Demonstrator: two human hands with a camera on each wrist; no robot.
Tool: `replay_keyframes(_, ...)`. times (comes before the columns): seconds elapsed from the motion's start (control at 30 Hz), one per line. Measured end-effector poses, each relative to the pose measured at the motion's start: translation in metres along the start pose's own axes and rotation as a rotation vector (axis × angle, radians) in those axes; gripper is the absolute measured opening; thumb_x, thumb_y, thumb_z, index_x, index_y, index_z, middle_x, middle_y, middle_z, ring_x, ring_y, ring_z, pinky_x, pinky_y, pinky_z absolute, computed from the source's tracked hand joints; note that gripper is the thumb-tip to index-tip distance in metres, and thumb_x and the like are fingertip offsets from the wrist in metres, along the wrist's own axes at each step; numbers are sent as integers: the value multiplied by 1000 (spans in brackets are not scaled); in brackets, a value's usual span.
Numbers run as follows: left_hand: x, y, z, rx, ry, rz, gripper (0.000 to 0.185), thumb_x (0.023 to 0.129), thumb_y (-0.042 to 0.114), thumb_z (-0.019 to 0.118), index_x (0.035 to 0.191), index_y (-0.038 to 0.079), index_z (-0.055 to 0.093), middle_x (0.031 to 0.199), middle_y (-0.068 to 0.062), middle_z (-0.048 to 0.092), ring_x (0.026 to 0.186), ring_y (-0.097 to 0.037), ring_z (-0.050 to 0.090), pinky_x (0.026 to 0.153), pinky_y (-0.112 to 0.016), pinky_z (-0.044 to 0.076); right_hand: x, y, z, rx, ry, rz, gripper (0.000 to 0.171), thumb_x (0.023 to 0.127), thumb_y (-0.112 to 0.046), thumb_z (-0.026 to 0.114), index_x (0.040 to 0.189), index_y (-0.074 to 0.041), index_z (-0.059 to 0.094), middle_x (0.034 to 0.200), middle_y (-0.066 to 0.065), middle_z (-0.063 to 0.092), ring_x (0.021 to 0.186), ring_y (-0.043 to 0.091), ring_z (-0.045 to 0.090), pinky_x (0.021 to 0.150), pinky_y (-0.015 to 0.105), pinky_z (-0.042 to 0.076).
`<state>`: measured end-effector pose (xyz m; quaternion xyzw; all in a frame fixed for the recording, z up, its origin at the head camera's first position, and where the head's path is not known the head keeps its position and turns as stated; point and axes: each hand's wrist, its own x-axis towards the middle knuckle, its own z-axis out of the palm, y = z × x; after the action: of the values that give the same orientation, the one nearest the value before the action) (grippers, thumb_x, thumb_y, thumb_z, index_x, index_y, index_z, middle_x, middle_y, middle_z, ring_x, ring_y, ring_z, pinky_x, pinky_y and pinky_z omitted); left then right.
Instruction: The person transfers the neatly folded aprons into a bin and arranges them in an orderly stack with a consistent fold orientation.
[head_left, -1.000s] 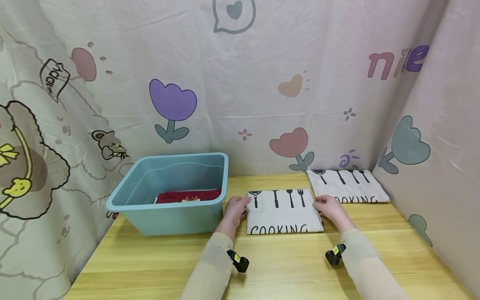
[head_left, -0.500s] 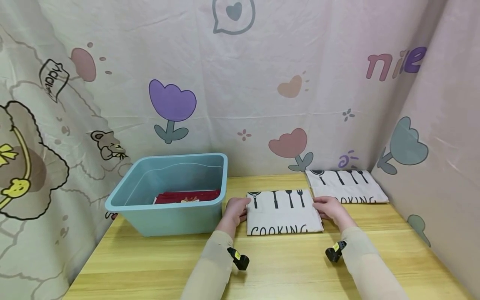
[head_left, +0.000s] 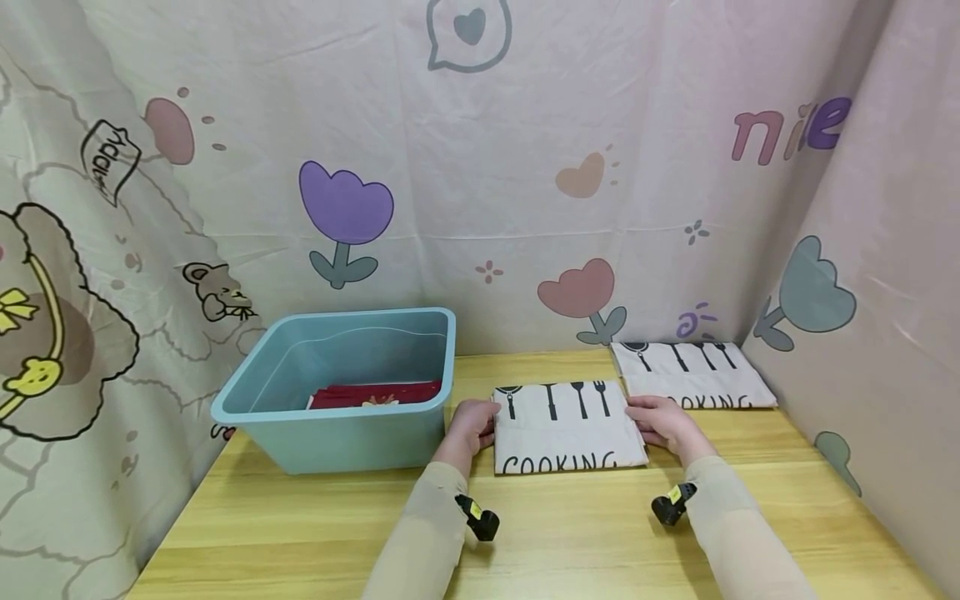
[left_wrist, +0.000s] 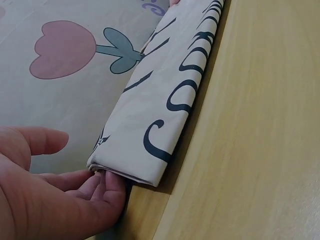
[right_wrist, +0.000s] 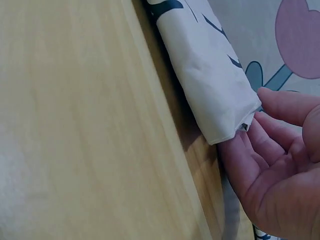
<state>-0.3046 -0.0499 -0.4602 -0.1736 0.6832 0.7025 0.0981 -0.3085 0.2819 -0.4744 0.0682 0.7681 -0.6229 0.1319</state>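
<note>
A folded white cloth [head_left: 566,429], printed with dark kitchen utensils and the word COOKING, lies between both hands. My left hand [head_left: 471,425] holds its left end. In the left wrist view, curled fingers [left_wrist: 102,192] reach under the edge while the thumb stands apart from it. At the other end, my right hand [head_left: 663,421] grips the corner. Its fingers [right_wrist: 240,155] go underneath in the right wrist view, and the thumb is close against the upper corner. The fingertips beneath the cloth are hidden. Shadow shows along the cloth's lower edge.
A blue plastic bin [head_left: 352,442] stands left of the hands, with a folded red cloth [head_left: 375,394] inside. Another folded white cloth [head_left: 693,375] with the same print lies at the back right. The wooden table [head_left: 570,542] meets printed curtains [head_left: 480,183] behind.
Both hands keep their places at the cloth's ends. The cloth's front edge sits very slightly lower in the head view, which has itself shifted a little. Bin and other cloths stay put.
</note>
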Motion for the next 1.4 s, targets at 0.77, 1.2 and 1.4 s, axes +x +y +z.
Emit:
replay_keyframes(0.77,2,-13,-9,-87,-141,-12,53,96,1,56,147,8,46,112,-14,69,87,-23,66,72,-38,57,-1,9,-1,262,-143,35,70,101,-8,55,155,4,14,100,3,68,90,19,68,81,40,57)
replay_keyframes(1.2,-1,-18,-7,-140,-108,48,57,94,-2,57,148,15,48,115,-15,68,86,-23,67,72,-38,59,-11,9,-7,381,-196,-64,70,103,-8,52,155,4,7,100,-5,70,92,12,68,83,37,57)
replay_keyframes(1.4,-7,-14,-7,-143,-93,72,57,93,-1,59,147,16,50,117,-14,68,87,-22,66,71,-36,59,-19,5,-8,415,-196,-106,67,102,-6,51,155,4,11,101,-6,71,92,12,68,82,36,57)
